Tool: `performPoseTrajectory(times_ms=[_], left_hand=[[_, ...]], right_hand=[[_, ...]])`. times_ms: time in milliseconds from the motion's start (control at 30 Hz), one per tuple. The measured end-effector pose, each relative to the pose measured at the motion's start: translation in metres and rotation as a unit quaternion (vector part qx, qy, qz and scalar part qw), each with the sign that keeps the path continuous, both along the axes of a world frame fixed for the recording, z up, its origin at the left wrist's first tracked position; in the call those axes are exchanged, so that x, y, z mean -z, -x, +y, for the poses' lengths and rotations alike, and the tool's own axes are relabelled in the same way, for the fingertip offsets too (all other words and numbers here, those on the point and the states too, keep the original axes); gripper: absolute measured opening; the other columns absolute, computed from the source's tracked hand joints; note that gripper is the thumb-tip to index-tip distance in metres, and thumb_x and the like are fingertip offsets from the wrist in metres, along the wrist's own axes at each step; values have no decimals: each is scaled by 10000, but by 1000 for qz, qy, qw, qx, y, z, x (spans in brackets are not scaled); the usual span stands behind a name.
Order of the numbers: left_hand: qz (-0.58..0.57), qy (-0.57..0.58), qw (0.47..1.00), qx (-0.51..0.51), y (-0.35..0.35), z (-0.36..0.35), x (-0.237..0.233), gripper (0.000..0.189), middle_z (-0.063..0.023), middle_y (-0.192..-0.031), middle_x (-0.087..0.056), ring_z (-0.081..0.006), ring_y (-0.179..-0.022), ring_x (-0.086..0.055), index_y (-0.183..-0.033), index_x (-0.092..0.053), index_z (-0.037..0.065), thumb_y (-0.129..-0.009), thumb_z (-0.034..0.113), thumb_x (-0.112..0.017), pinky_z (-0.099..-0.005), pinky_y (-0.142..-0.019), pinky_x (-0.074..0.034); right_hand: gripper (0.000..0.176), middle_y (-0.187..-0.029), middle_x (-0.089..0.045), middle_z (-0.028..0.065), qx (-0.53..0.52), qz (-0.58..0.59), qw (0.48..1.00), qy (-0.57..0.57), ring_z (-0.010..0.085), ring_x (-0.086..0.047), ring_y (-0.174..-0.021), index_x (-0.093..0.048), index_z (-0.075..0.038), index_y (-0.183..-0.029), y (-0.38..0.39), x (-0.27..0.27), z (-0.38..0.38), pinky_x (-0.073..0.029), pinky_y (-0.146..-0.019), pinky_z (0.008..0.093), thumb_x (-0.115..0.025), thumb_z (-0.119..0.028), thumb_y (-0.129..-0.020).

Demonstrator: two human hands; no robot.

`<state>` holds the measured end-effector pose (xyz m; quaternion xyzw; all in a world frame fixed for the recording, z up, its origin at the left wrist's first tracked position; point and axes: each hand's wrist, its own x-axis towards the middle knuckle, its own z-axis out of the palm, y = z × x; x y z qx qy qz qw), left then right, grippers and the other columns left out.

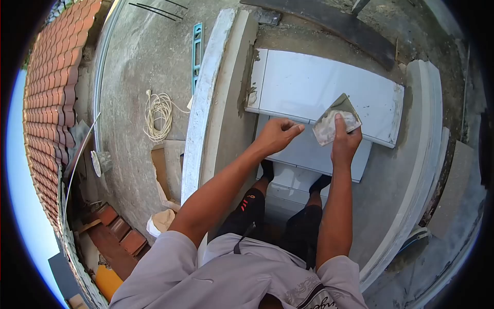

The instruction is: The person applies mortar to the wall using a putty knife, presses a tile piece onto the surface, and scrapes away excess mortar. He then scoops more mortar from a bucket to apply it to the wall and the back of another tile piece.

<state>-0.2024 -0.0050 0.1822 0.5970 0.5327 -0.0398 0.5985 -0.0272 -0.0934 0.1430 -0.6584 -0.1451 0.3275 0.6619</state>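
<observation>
My right hand [343,141] grips a flat, square-cornered piece smeared with whitish paste [332,123], its thumb pressed on top and one dark greenish corner pointing away from me. Beside it, to the left, my left hand [279,136] hovers with curled fingers and the thumb against the index finger; I cannot tell whether anything is pinched there. Both hands are over white glossy stair tiles: a wide upper tread [319,77] with a joint near its left end, and a lower tread [303,149] nearer my feet.
Low plastered walls flank the steps, on the left [213,103] and on the right [424,129]. Beyond the left wall lie a coiled cable [158,117], a turquoise spirit level [196,56] and a cardboard piece [162,172]. A dark board [329,23] lies across the top.
</observation>
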Motion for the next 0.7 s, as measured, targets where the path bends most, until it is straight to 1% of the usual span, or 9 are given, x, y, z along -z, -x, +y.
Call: performPoseTrajectory(times_ms=[33,67,100,133,200,300,467,567,700], left_hand=[[-17,-207,977,-44,19,25,7,369,-164,-991,-721,-250,-922,-672,-1019,-708,-35,-943,324,-670,-374,-810,-524],[2,-415,910,-10,44,68,26,343,-173,-1018,-705,-324,-974,-654,-1076,-689,-35,-926,273,-674,-413,-898,-494],[88,-527,845,21,60,107,16,373,-195,-1142,-658,-371,-1134,-582,-1180,-649,-18,-920,250,-666,-431,-1027,-423],[136,-596,791,19,75,141,20,445,-225,-1275,-571,-401,-1261,-483,-1282,-594,21,-917,265,-670,-469,-1091,-355],[282,-612,738,32,99,188,39,589,-300,-1457,-405,-462,-1333,-412,-1434,-490,117,-946,426,-606,-519,-1118,-322],[279,-501,819,2,107,205,49,625,-307,-1499,-358,-478,-1350,-401,-1487,-430,167,-961,480,-555,-526,-1121,-324],[269,-497,825,-9,109,206,49,603,-308,-1499,-355,-488,-1334,-415,-1492,-426,192,-966,460,-549,-522,-1100,-354],[262,-509,820,-12,110,207,51,596,-307,-1493,-363,-484,-1329,-418,-1488,-433,193,-963,442,-561,-521,-1092,-361],[260,-494,829,-23,107,207,46,588,-294,-1480,-373,-466,-1308,-433,-1478,-444,199,-952,426,-575,-526,-1073,-366]], right_hand=[[258,-1004,-680,105,-61,-34,996,58,173,-650,-877,-634,11,-1139,0,3,18,-528,-772,311,-638,-131,-923],[285,-1005,-681,120,-122,-67,983,117,194,-656,-884,-642,22,-1135,-1,7,36,-526,-797,320,-645,-128,-893],[312,-1006,-681,135,-183,-101,962,176,216,-663,-890,-650,33,-1132,-1,14,53,-524,-821,330,-653,-125,-863],[337,-1003,-688,157,-205,-146,954,162,264,-672,-885,-663,27,-1128,5,21,72,-526,-833,350,-649,-122,-826],[367,-1021,-696,191,-258,-212,933,136,344,-679,-900,-687,0,-1128,23,40,114,-527,-858,388,-636,-110,-782],[373,-1058,-688,219,-348,-290,874,177,388,-671,-958,-704,-34,-1136,42,61,187,-527,-883,429,-615,-93,-779],[280,-1104,-672,144,-408,-455,762,213,353,-627,-1067,-745,-95,-1062,63,109,291,-502,-887,487,-627,-94,-809],[229,-1115,-654,96,-386,-521,733,206,305,-581,-1126,-744,-127,-1014,75,124,317,-453,-919,497,-595,-88,-844],[271,-1102,-643,56,-420,-572,684,167,253,-565,-1125,-725,-153,-1066,79,130,327,-414,-935,485,-541,-81,-881]])
